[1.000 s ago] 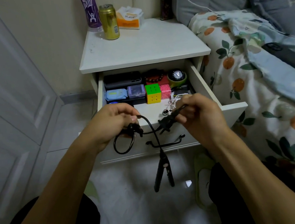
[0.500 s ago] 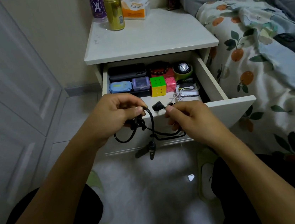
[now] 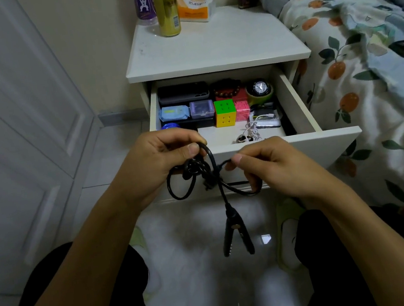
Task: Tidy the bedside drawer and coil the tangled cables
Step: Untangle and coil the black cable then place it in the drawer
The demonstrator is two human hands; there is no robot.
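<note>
I hold a tangled black cable (image 3: 213, 174) in front of the open bedside drawer (image 3: 299, 105). My left hand (image 3: 156, 163) grips the knotted loops of it. My right hand (image 3: 271, 164) pinches a strand of the same cable between thumb and forefinger. A small black hair straightener (image 3: 235, 232) hangs from the cable below both hands, over the floor. Inside the drawer lie a colour cube (image 3: 225, 113), a pink box (image 3: 242, 111), a black case (image 3: 183, 92), a bead bracelet (image 3: 226, 90), a watch (image 3: 260, 88) and a white tangled cable (image 3: 252, 132).
The white nightstand top (image 3: 216, 47) carries a gold can (image 3: 166, 11), a purple bottle (image 3: 143, 2) and a tissue pack (image 3: 195, 5). A bed with a floral quilt (image 3: 370, 81) lies to the right. White wardrobe doors (image 3: 14, 125) stand at left. Green slippers (image 3: 288, 233) rest on the tiled floor.
The straightener, swung up near the drawer front half a second ago, now hangs straight down again. My right hand shifted its pinch along the cable; the view has moved closer to the drawer.
</note>
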